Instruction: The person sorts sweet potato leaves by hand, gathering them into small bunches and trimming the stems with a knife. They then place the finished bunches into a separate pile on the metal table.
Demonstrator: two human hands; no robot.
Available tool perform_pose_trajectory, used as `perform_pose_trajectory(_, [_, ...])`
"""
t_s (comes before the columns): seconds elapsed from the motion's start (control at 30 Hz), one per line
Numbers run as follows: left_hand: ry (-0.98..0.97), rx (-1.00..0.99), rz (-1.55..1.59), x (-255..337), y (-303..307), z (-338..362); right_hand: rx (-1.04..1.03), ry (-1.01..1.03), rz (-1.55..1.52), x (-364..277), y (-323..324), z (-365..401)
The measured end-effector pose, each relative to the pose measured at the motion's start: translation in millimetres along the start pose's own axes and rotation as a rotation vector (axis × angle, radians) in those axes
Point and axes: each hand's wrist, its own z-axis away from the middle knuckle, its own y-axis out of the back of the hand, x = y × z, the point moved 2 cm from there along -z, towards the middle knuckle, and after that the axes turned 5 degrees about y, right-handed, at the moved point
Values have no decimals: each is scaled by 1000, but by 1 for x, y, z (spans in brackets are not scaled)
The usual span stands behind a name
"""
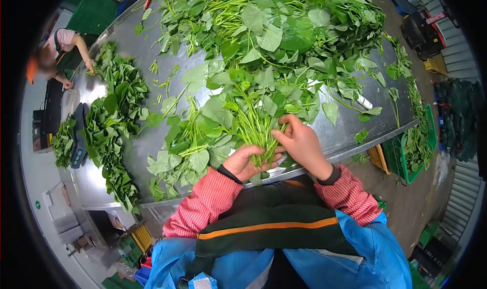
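Observation:
My left hand [247, 163], palm up, is wrapped round the lower stems of a bunch of leafy greens [256, 129] near the table's front edge. The stem ends show over its fingers, and the leaves fan out away from me. Close against the bunch's right side is my right hand [303, 146], fingers curled and thumb pressed in; whatever is between them is hidden. A smaller cluster of greens [195, 137] lies just left of the bunch. Beyond both hands spreads a large heap of loose greens [304, 30].
Bundled greens [114, 121] line the left side of the metal table [385, 98], beside a dark scale [79, 137]. Another person [66, 48] reaches in there at the far left. A green crate [403, 154] with greens stands at the right edge. A red-handled tool [147, 3] lies far back.

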Motion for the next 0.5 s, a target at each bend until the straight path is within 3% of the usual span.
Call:
perform_pose_trajectory(0.1, [-17, 4, 41, -3, 9, -4, -133, -36, -90, 32, -16, -7])
perform_pose_trajectory(0.2, [-57, 58, 64, -3, 13, -6, -41, -183, -691, 47, -22, -10])
perform_pose_trajectory(0.3, [-75, 136, 127, -4, 8, -7, -114, -475, -817, 35, 0, -7])
perform_pose_trajectory(0.4, [-42, 291, 111, -4, -7, -7, -124, -292, -701, 40, -8, -2])
perform_pose_trajectory(0.47, [-11, 268, 27, -6, -2, -10, -224, -174, -383, 42, -10, 4])
perform_pose_trajectory(0.5, [3, 258, -16, -7, 2, -13, -267, -121, -446, 50, -22, 11])
